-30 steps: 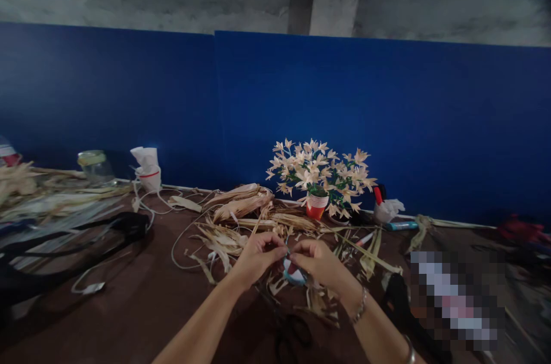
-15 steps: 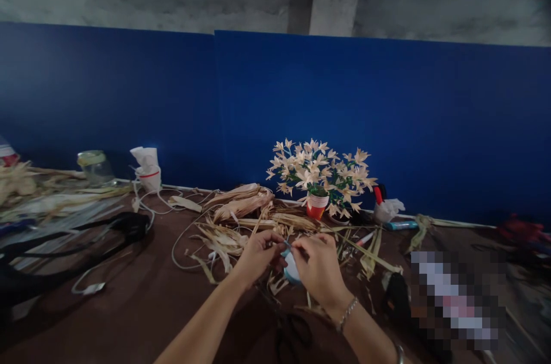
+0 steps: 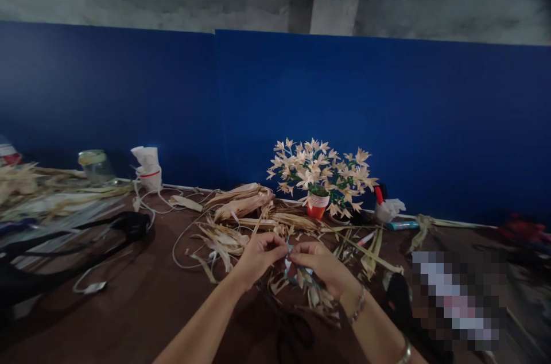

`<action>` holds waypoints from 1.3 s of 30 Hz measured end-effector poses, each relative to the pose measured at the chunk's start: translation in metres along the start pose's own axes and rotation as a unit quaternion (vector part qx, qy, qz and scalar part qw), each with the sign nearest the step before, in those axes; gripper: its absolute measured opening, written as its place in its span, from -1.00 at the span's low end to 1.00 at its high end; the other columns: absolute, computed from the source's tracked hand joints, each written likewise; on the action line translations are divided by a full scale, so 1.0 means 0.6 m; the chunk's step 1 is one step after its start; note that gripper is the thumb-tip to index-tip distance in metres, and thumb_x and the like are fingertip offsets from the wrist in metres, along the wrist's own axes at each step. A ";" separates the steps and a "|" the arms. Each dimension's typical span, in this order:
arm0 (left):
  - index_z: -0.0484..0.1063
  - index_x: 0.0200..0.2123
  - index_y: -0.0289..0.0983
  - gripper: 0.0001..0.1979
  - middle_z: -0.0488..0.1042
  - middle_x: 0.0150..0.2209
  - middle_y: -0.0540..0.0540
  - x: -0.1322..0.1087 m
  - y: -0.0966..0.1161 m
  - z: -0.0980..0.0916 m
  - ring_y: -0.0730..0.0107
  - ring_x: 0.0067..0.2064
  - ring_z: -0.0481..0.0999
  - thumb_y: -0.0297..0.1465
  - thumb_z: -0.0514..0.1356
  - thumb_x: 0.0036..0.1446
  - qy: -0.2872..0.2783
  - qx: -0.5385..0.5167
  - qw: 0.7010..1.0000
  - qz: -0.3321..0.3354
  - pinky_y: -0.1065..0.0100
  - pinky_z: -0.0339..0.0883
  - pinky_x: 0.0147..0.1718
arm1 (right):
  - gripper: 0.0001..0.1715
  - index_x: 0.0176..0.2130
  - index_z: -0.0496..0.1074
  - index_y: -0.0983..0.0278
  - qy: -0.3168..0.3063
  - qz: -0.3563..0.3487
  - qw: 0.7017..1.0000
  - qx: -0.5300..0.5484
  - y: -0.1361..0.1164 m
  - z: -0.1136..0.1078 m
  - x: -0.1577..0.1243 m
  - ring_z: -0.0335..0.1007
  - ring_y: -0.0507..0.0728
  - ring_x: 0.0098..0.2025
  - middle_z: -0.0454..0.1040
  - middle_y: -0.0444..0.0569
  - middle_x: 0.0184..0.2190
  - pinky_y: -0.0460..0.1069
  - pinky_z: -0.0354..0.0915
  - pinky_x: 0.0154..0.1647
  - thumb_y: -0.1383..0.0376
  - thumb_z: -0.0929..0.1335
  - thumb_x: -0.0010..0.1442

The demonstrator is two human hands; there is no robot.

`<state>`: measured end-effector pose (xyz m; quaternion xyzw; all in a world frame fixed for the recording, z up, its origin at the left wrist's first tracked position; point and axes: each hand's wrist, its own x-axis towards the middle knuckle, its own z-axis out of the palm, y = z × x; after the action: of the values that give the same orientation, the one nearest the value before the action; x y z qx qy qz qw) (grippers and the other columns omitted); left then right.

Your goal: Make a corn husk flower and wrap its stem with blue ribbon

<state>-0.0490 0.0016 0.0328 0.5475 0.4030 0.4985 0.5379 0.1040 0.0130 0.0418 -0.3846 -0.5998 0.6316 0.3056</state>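
My left hand (image 3: 262,258) is closed in a pinch, thumb against forefinger, on a thin bluish strip (image 3: 289,249). Facing it, my right hand (image 3: 321,263) also pinches the strip, its fingertips almost touching the left ones. The strip is too small to make out its exact kind. Just below the fingers lies a white and light-blue round object, largely hidden by my hands. Pale dry husk pieces (image 3: 316,295) show under my right wrist. Dark-handled scissors (image 3: 295,335) lie on the brown table (image 3: 142,318) between my forearms.
Behind my hands stands a red and white paper cup (image 3: 316,207) with cream husk flowers (image 3: 316,166). Dry husks (image 3: 243,203) are heaped to its left. A white cable (image 3: 174,249), a glass jar (image 3: 95,166) and a black strap-like item (image 3: 129,225) lie further left. Right is a teal tube (image 3: 402,225).
My right hand has turned and shifted slightly right, its fingers now more level. More pale husk pieces show beneath it. My left hand stays nearly in place.
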 end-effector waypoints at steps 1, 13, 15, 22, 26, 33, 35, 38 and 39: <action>0.35 -0.57 -0.36 -0.78 0.36 -0.68 0.03 0.002 -0.004 0.001 0.54 -0.63 0.32 -0.30 0.23 -0.16 0.017 0.013 1.000 0.006 0.48 0.20 -0.62 | -0.85 -0.51 0.35 0.33 0.054 -0.043 0.994 -0.085 0.001 0.003 -0.001 0.30 0.03 -0.53 0.43 -0.09 -0.59 -0.06 0.16 -0.43 0.26 0.33 -0.11; 0.43 -0.42 -0.36 -0.76 0.41 -0.61 0.01 0.019 -0.026 -0.016 0.49 -0.58 0.39 -0.33 0.24 -0.19 0.024 0.024 0.999 0.002 0.44 0.28 -0.55 | -0.82 -0.46 0.38 0.28 0.243 -0.246 0.828 -0.442 0.006 0.016 -0.009 0.30 0.05 -0.36 0.45 -0.08 -0.50 0.06 -0.03 -0.06 0.40 0.22 0.06; 0.41 -0.44 -0.36 -0.78 0.41 -0.62 0.01 0.014 -0.018 -0.016 0.48 -0.58 0.39 -0.33 0.25 -0.19 0.002 0.018 1.000 0.003 0.43 0.29 -0.55 | -0.82 -0.48 0.39 0.31 0.159 -0.163 0.919 -0.322 0.005 0.006 -0.003 0.31 0.05 -0.42 0.45 -0.05 -0.53 0.00 0.12 -0.21 0.33 0.23 0.04; 0.36 -0.52 -0.36 -0.78 0.36 -0.65 0.03 0.009 -0.021 -0.009 0.53 -0.64 0.33 -0.29 0.23 -0.16 0.012 0.053 0.998 0.019 0.47 0.23 -0.62 | -0.84 -0.41 0.37 0.33 0.076 -0.083 0.959 -0.259 0.002 -0.005 -0.001 0.33 0.06 -0.44 0.46 -0.04 -0.51 -0.01 0.20 -0.30 0.30 0.28 -0.06; 0.35 -0.53 -0.36 -0.74 0.34 -0.70 0.05 0.017 -0.030 -0.009 0.53 -0.66 0.32 -0.25 0.23 -0.17 0.028 0.028 0.999 0.002 0.49 0.20 -0.65 | -0.92 -0.45 0.36 0.26 0.234 -0.269 0.785 -0.506 0.003 0.018 -0.012 0.30 0.05 -0.35 0.43 -0.11 -0.51 0.13 -0.13 0.05 0.41 0.27 -0.02; 0.40 -0.42 -0.34 -0.73 0.39 -0.62 0.04 0.014 -0.008 -0.016 0.53 -0.62 0.35 -0.30 0.26 -0.22 0.004 -0.007 1.000 0.004 0.47 0.24 -0.60 | -0.80 -0.45 0.39 0.25 0.241 -0.312 0.788 -0.472 -0.010 0.020 -0.020 0.28 0.04 -0.37 0.43 -0.12 -0.51 0.13 -0.19 0.07 0.39 0.21 0.08; 0.40 -0.44 -0.34 -0.76 0.38 -0.61 0.04 0.008 -0.002 -0.016 0.52 -0.61 0.36 -0.31 0.26 -0.20 -0.009 0.006 1.000 0.026 0.45 0.26 -0.58 | -0.84 -0.47 0.40 0.28 0.206 -0.241 0.874 -0.369 -0.017 0.015 -0.020 0.29 0.05 -0.39 0.44 -0.09 -0.51 0.09 -0.02 -0.02 0.35 0.24 0.04; 0.39 -0.49 -0.34 -0.81 0.37 -0.58 0.02 -0.002 0.007 -0.012 0.51 -0.58 0.37 -0.32 0.24 -0.16 -0.034 0.042 0.997 0.049 0.45 0.25 -0.56 | -0.82 -0.52 0.39 0.36 0.048 -0.051 0.989 -0.129 -0.020 0.002 -0.019 0.28 0.03 -0.53 0.42 -0.07 -0.61 -0.03 0.19 -0.35 0.27 0.30 -0.06; 0.39 -0.50 -0.34 -0.81 0.37 -0.56 0.01 -0.005 0.009 -0.011 0.52 -0.58 0.36 -0.32 0.23 -0.15 -0.043 0.053 0.996 0.051 0.46 0.23 -0.56 | -0.80 -0.53 0.39 0.38 -0.017 0.004 0.998 -0.053 -0.018 -0.003 -0.018 0.28 0.02 -0.57 0.40 -0.08 -0.64 -0.06 0.19 -0.42 0.25 0.31 -0.09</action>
<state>-0.0564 -0.0003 0.0373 0.6162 0.3769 0.4793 0.4985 0.1106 0.0057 0.0537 -0.3918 -0.6360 0.6069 0.2714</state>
